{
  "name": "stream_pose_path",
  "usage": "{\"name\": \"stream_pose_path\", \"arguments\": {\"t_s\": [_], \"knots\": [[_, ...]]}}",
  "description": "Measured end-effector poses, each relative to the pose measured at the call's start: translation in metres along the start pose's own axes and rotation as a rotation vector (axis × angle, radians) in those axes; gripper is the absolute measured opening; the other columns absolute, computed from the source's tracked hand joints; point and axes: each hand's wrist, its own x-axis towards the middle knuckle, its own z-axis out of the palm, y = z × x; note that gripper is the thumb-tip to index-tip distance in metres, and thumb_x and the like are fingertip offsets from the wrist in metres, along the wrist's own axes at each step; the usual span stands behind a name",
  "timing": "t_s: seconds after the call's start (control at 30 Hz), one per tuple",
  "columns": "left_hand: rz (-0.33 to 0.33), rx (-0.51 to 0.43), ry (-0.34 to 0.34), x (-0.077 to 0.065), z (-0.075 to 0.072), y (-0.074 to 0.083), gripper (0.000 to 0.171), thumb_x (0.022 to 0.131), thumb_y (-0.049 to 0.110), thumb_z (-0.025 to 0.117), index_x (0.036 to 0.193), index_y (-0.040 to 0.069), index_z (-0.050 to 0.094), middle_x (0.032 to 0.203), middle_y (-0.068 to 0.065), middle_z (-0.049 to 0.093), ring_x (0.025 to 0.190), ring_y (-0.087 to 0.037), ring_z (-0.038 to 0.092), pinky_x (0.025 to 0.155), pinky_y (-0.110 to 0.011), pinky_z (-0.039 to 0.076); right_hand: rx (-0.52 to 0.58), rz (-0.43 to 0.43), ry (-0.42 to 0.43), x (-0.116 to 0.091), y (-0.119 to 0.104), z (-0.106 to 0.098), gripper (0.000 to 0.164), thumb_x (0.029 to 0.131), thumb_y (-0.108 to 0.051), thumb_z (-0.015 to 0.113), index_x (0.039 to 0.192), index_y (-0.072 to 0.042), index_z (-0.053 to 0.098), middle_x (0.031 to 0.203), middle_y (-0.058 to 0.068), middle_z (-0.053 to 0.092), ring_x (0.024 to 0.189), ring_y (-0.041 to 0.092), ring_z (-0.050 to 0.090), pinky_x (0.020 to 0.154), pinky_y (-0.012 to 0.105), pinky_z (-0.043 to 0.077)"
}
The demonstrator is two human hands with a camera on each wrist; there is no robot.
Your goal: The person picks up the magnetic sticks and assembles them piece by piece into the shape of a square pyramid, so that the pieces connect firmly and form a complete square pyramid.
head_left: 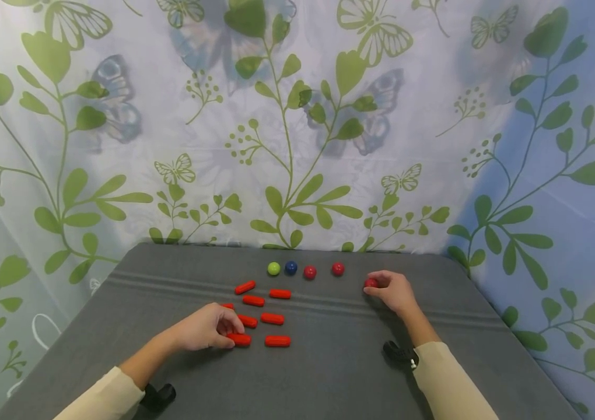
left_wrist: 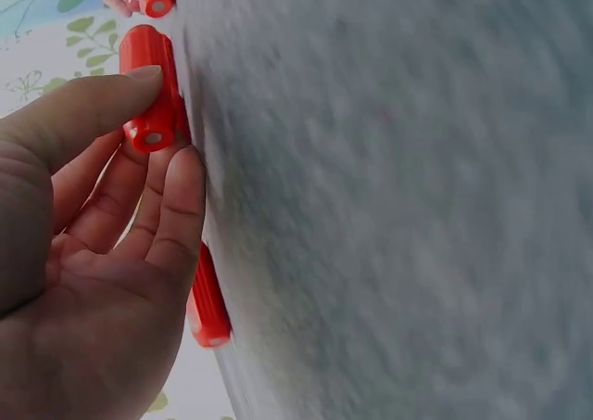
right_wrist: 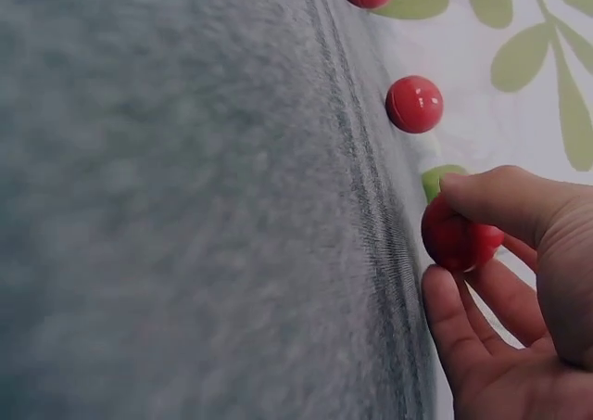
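Observation:
My left hand point(head_left: 204, 328) pinches a short red ridged cylinder point(head_left: 240, 339) between thumb and fingers, at the near left of a group of similar ones. In the left wrist view the thumb lies across the ridged cylinder point(left_wrist: 151, 91), its pale round end facing the camera. Over on the right, my right hand point(head_left: 393, 291) holds a glossy red ball point(head_left: 370, 283) by the fingertips. The right wrist view shows the thumb on top of that red ball point(right_wrist: 459, 239) and the fingers beneath it.
Several more red cylinders, such as this one point(head_left: 277, 341), lie beside the left hand. Along the back stand a green ball point(head_left: 273, 268), a blue ball point(head_left: 290, 268) and two red balls point(head_left: 338, 269). A patterned curtain point(head_left: 297, 146) hangs behind the grey table point(head_left: 339, 373).

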Motion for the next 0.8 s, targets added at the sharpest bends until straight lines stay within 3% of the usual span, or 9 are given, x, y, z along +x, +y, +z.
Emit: {"name": "stream_pose_path", "arguments": {"t_s": [0.33,0.6,0.8], "knots": [[0.019,-0.044,0.065,0.015,0.015,0.022,0.02,0.089,0.013,0.081,0.105,0.023,0.075,0.107,0.007,0.073,0.094,-0.009,0.066,0.081,-0.024,0.055,0.082,-0.003,-0.083,-0.021,-0.007,0.0,0.043,0.083,-0.03,0.087,0.118,-0.01,0.074,0.116,0.012,0.075,0.106,0.025,0.071,0.081,0.033,0.055],[0.053,-0.064,0.114,0.038,0.03,0.042,0.019,0.09,0.015,0.08,0.106,0.021,0.075,0.109,0.007,0.073,0.096,-0.011,0.067,0.084,-0.025,0.056,0.094,-0.024,-0.121,-0.035,-0.013,0.003,0.041,0.08,-0.031,0.089,0.112,-0.01,0.074,0.109,0.007,0.076,0.099,0.019,0.07,0.078,0.032,0.053],[0.063,-0.013,0.142,0.059,0.04,0.054,0.018,0.09,0.012,0.079,0.106,0.019,0.074,0.105,0.007,0.072,0.095,-0.013,0.066,0.084,-0.027,0.055,0.175,-0.002,-0.153,-0.047,-0.019,0.008,0.039,0.08,-0.026,0.089,0.112,-0.008,0.073,0.108,0.008,0.077,0.099,0.018,0.071,0.078,0.03,0.054]]}}
